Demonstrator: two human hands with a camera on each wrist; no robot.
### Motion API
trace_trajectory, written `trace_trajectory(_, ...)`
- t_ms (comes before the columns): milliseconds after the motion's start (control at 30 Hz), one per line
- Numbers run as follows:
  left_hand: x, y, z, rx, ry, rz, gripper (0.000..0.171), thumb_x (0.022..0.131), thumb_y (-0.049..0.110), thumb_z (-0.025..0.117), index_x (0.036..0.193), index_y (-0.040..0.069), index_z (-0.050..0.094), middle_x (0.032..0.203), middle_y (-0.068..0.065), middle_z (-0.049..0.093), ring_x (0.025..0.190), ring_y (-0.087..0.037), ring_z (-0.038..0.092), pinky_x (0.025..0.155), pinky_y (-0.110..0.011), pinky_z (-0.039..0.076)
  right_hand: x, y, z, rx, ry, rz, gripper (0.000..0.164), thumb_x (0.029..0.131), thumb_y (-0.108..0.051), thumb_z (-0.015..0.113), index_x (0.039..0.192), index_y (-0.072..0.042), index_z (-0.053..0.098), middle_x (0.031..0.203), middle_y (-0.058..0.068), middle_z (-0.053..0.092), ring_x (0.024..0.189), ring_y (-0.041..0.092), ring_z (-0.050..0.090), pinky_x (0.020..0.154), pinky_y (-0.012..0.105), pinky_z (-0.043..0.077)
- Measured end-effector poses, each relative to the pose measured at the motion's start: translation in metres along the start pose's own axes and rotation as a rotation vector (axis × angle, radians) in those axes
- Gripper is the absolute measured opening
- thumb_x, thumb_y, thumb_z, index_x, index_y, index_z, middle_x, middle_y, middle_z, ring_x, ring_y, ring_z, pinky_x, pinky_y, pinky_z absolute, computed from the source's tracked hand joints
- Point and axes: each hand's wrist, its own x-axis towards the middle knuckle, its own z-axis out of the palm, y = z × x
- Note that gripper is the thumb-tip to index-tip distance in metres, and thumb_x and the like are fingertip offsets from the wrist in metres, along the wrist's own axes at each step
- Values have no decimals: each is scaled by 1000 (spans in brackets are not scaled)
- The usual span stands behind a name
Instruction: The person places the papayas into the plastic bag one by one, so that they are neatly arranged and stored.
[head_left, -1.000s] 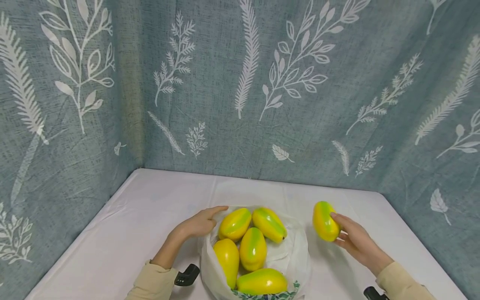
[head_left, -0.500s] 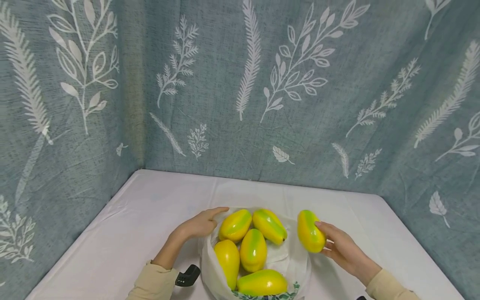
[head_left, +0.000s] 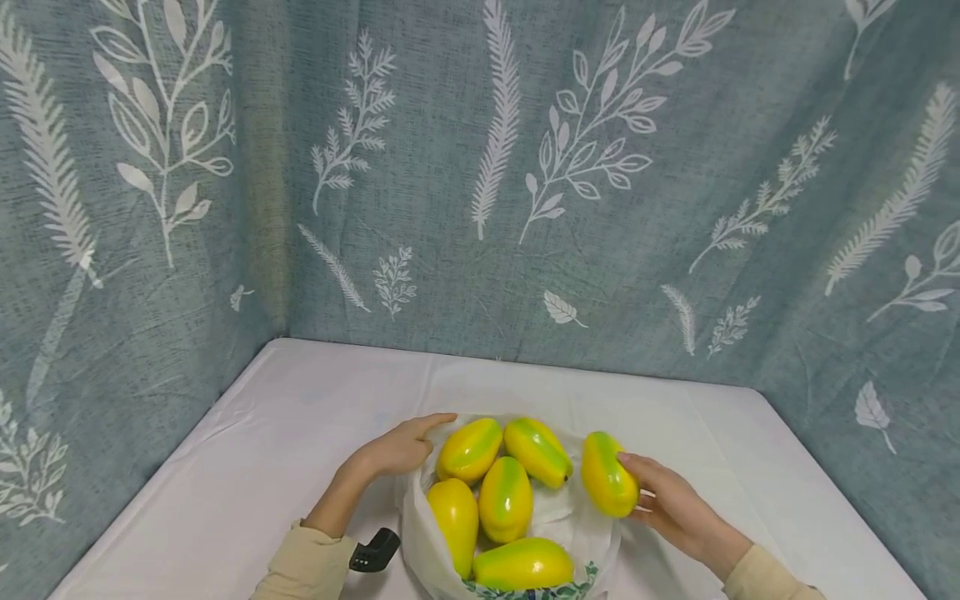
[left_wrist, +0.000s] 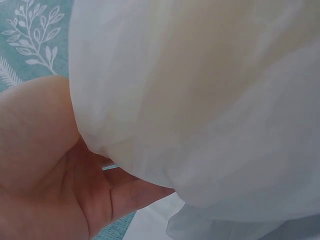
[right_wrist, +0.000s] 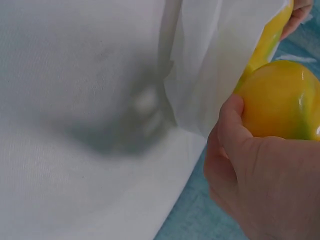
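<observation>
A white plastic bag (head_left: 596, 542) stands open-mouthed on the table with several glossy yellow-green papayas (head_left: 506, 500) inside. My left hand (head_left: 397, 450) grips the bag's left rim in the head view, index finger stretched along the edge. In the left wrist view, the bag's side hides most of the left fingers (left_wrist: 140, 192). Over the right part of the bag's mouth is another papaya (head_left: 609, 475), held by my right hand (head_left: 671, 504) between thumb and fingers. From the right wrist, this papaya (right_wrist: 280, 102) appears beside the bag's upper edge.
The table (head_left: 315, 392) has a white cover. Blue-green curtains (head_left: 435, 167) with white leaf prints hang behind it and at both sides. Below the left hand, a black device (head_left: 375, 552) sits by the sleeve. Green leaf print decorates the bag's front.
My right hand has brought the papaya leftward and slightly down, from right of the bag to over its right rim. My left hand has stayed at the left rim.
</observation>
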Motion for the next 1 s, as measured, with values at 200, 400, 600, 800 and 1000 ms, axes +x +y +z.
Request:
trace_trajectory(200, 0, 0, 0, -9, -5, 1, 59, 83, -9, 32, 141, -3, 41, 143, -21, 40, 127, -33, 38, 106, -54, 27, 1, 4, 5, -14, -12, 18, 76, 95, -42, 52, 142, 10, 23, 136, 30, 33, 116, 36, 47, 93, 47, 45)
trace_trajectory(400, 0, 0, 0, -4, -3, -5, 59, 83, -9, 32, 141, -2, 42, 144, -20, 40, 129, -33, 37, 106, -54, 27, 2, 5, 9, -1, -15, 36, 76, 95, -40, 54, 144, 7, 20, 136, 34, 32, 114, 39, 50, 92, 51, 46)
trace_trajectory(600, 0, -1, 0, -7, 1, -2, 59, 83, -9, 32, 141, -2, 42, 143, -20, 41, 131, -35, 35, 107, -55, 25, 0, 4, 13, -6, 3, 41, 76, 94, -38, 56, 144, 6, 19, 134, 34, 33, 110, 35, 51, 91, 46, 47)
trace_trajectory(800, 0, -1, 0, 3, 2, -2, 59, 83, -9, 33, 141, -2, 42, 143, -20, 42, 125, -32, 40, 105, -54, 27, 0, 4, 17, 15, 3, 62, 78, 93, -34, 60, 146, 1, 14, 136, 36, 29, 114, 41, 49, 91, 49, 46)
trace_trajectory(1000, 0, -1, 0, 3, 7, -1, 59, 83, -9, 33, 140, -3, 43, 142, -20, 42, 120, -31, 42, 104, -54, 29, 2, 5, 19, 24, -8, 68, 83, 92, -29, 62, 150, -6, 6, 141, 35, 22, 121, 51, 41, 90, 54, 46)
